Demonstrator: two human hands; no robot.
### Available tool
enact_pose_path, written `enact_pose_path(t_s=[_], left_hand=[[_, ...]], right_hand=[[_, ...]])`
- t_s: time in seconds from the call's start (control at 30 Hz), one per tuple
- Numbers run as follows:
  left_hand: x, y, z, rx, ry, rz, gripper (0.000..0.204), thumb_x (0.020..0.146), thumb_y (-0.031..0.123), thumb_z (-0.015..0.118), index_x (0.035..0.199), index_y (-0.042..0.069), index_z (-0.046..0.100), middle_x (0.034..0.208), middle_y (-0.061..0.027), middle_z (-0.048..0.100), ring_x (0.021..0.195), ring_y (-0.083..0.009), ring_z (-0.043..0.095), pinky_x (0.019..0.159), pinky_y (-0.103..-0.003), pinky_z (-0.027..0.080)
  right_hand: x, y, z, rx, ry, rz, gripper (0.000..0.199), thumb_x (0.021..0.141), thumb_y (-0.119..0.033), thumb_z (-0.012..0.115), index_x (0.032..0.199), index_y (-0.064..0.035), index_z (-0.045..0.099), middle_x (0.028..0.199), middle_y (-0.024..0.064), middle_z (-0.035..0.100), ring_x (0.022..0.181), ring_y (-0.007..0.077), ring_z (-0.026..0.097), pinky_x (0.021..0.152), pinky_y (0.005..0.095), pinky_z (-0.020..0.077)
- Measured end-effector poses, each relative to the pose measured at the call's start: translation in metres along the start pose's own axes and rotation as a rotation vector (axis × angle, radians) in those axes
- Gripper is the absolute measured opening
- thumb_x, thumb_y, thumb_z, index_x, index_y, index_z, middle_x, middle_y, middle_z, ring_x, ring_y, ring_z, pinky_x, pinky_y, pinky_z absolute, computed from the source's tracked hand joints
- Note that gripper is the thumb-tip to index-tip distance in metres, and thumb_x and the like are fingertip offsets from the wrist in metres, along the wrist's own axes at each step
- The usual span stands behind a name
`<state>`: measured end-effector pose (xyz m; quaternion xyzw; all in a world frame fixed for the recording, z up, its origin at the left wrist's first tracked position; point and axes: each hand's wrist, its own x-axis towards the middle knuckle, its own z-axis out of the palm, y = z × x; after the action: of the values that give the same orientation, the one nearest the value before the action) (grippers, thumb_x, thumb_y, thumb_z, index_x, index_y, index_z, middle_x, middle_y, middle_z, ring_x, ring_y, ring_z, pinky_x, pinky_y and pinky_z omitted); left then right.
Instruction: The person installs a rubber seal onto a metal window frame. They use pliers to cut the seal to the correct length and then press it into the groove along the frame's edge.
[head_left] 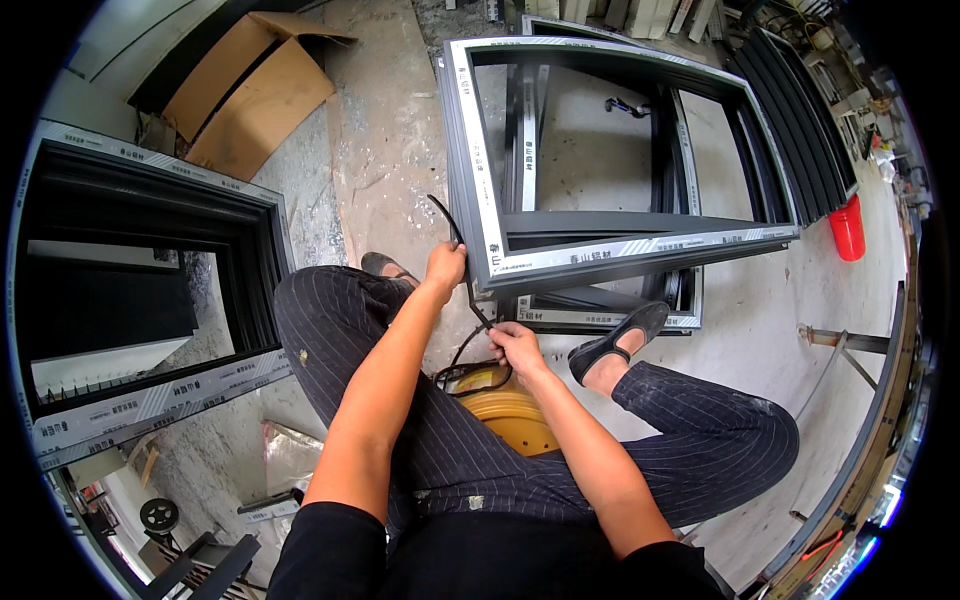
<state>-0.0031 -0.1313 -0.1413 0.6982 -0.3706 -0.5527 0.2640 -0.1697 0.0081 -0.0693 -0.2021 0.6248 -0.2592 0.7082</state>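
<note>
Dark frames [620,226] crowd the scuffed, pale workshop floor [740,310].

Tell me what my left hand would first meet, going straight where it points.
Past the strip it holds, your left hand probably meets the left side of the top frame; depth is unclear.
</note>
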Motion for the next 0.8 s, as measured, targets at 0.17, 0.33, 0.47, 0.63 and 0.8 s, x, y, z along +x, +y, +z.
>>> enact_pose_path(t_s=[0.17, 0.33, 0.47, 0.63, 0.8], left_hand=[[-0.018, 0.021, 0.005, -0.206, -0.012, -0.101, 0.022, 0.088, 0.017, 0.061, 0.095, -0.004, 0.065, 0.084, -0.0123, 0.067, 0.074, -0.0207, 0.063, 0.068, -0.035, 0.048], [-0.015, 0.024, 0.001, -0.191, 0.024, -0.163, 0.021, 0.086, 0.018, 0.065, 0.080, -0.002, 0.061, 0.073, -0.0055, 0.062, 0.063, -0.0153, 0.054, 0.059, -0.034, 0.045], [-0.025, 0.032, 0.009, -0.031, 0.111, -0.121, 0.023, 0.086, 0.022, 0.066, 0.077, 0.001, 0.060, 0.072, -0.0048, 0.061, 0.060, -0.0156, 0.053, 0.057, -0.035, 0.044], [-0.031, 0.024, 0.002, -0.229, -0.011, -0.175, 0.024, 0.093, 0.024, 0.055, 0.097, 0.001, 0.061, 0.086, -0.0063, 0.064, 0.072, -0.0174, 0.060, 0.066, -0.034, 0.051], [-0.048, 0.013, 0.005, -0.428, -0.107, -0.169, 0.030, 0.098, 0.020, 0.046, 0.115, -0.002, 0.058, 0.096, -0.0052, 0.064, 0.079, -0.0162, 0.060, 0.069, -0.032, 0.052]], right_hand=[[0.001, 0.001, -0.004, -0.004, 0.008, 0.005, 0.016, 0.089, -0.017, 0.061, 0.097, -0.0030, 0.062, 0.071, 0.0007, 0.059, 0.054, 0.0062, 0.048, 0.045, 0.0206, 0.0381], [0.002, 0.003, 0.001, -0.007, 0.020, 0.002, 0.015, 0.088, -0.016, 0.061, 0.095, -0.0031, 0.062, 0.070, 0.0007, 0.059, 0.053, 0.0062, 0.048, 0.044, 0.0208, 0.0373], [0.003, 0.003, 0.000, -0.016, 0.016, 0.003, 0.015, 0.088, -0.016, 0.061, 0.095, -0.0029, 0.062, 0.070, 0.0008, 0.059, 0.053, 0.0064, 0.047, 0.044, 0.0209, 0.0375], [0.001, 0.003, 0.001, -0.008, 0.011, -0.002, 0.015, 0.088, -0.016, 0.061, 0.095, -0.0031, 0.062, 0.071, 0.0013, 0.059, 0.053, 0.0065, 0.047, 0.044, 0.0212, 0.0377], [0.002, 0.003, 0.000, -0.028, -0.003, -0.008, 0.017, 0.090, -0.016, 0.060, 0.100, -0.0028, 0.061, 0.072, 0.0005, 0.058, 0.055, 0.0064, 0.048, 0.046, 0.0202, 0.0393]])
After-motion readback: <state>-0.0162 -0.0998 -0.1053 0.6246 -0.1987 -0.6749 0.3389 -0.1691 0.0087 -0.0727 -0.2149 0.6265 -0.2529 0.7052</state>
